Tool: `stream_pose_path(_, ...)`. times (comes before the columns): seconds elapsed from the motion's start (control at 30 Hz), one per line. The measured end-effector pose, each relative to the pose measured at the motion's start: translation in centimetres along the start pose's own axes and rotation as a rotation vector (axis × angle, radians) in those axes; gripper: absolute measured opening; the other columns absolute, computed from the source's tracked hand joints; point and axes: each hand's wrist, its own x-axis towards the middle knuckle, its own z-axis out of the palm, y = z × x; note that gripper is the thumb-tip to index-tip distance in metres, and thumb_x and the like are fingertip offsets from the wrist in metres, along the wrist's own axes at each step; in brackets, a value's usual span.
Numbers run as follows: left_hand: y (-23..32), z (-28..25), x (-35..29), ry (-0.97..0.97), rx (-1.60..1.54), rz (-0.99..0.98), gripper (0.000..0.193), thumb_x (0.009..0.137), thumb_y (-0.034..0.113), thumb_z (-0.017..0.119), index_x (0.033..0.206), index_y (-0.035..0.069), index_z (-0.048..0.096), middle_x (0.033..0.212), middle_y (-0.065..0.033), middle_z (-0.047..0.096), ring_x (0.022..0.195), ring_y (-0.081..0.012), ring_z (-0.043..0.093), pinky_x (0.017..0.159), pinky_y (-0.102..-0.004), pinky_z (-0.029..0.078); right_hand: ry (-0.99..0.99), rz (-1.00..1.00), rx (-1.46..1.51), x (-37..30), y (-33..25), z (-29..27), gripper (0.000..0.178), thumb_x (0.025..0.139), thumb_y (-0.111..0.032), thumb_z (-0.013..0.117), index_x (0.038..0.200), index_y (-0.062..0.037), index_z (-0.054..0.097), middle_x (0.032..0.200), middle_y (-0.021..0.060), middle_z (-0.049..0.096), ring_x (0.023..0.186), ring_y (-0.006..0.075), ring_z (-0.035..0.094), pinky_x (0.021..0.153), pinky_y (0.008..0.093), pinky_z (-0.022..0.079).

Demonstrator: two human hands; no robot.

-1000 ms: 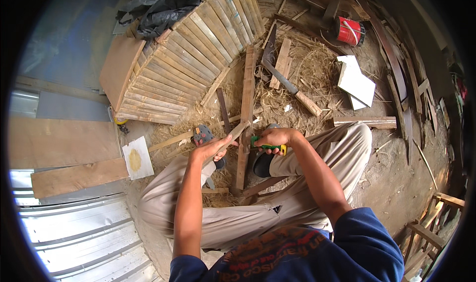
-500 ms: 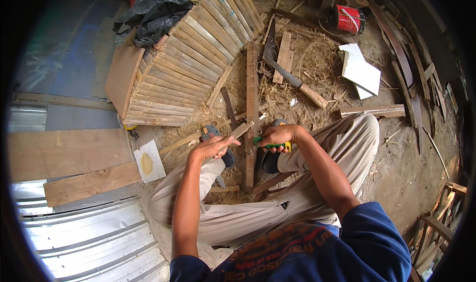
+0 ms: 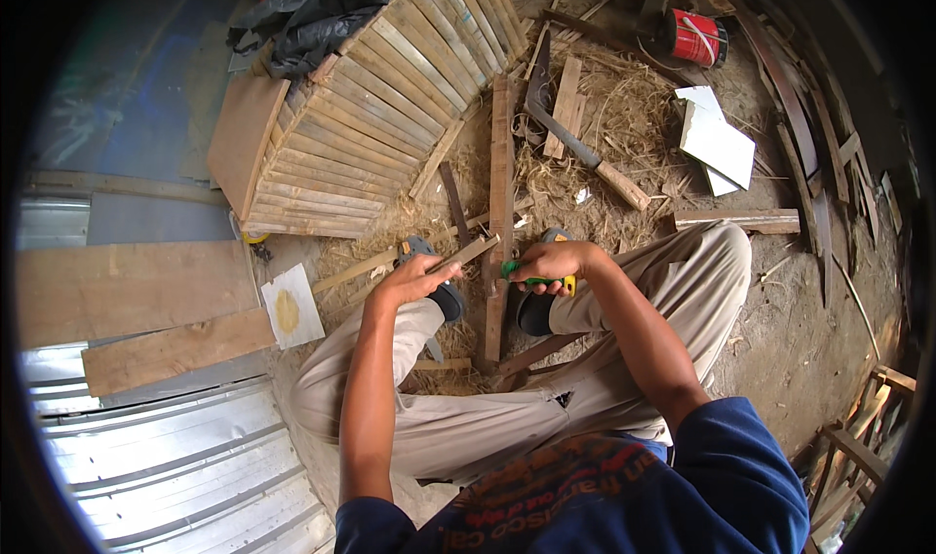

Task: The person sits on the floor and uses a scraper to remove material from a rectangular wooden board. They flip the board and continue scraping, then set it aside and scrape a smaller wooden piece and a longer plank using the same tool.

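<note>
My left hand [image 3: 413, 279] is closed around a short wooden strip [image 3: 472, 253], whose far end points up and to the right. My right hand [image 3: 552, 265] grips a tool with a green and yellow handle [image 3: 568, 286]; its working end is hard to make out. Both hands are close together above the ground, between my bent knees. A long narrow wooden board [image 3: 500, 169] runs away from me between my shoes, passing beneath the strip's tip. Beyond my right hand lies a long curved blade with a wooden handle [image 3: 621, 186].
A slatted wooden panel [image 3: 361, 130] fills the upper left, with a black plastic bag [image 3: 310, 28] on it. Shavings litter the ground. White board pieces [image 3: 719, 150] and a red bucket [image 3: 694, 38] are at right. Planks [image 3: 136, 286] and corrugated metal sheets [image 3: 185, 466] lie left.
My left hand has shifted slightly left and away from me, its fingers drawn in closer on the strip. The right hand stays nearly in place with its tool. The whole view has moved a little.
</note>
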Motion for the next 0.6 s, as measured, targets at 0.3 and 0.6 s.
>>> stream_pose_path(0.3,-3.4,2.0,1.7,0.285,-0.075,0.083,0.062,0.098,0.064,0.054,0.084,0.005,0.066,0.065,0.0003,0.054,0.063,-0.0140,0.050,0.058,-0.0336,0.041,0.144,-0.225,0.207,-1.2,-0.6,0.0,0.036,0.102,-0.038,0.060,0.101,-0.0020,0.063,0.063,-0.0041,0.049,0.044,0.0053,0.041,0.038,0.0260,0.033)
stream_pose_path(0.6,-3.1,3.6,2.9,0.542,0.063,-0.044,0.085,0.091,0.076,0.048,0.078,-0.006,0.067,0.063,-0.0221,0.058,0.065,-0.0377,0.062,0.064,-0.0497,0.047,0.278,-0.307,0.273,2.1,-0.1,1.3,0.039,0.102,-0.040,0.058,0.091,-0.0032,0.055,0.062,-0.0008,0.046,0.044,0.0092,0.039,0.040,0.0291,0.033)
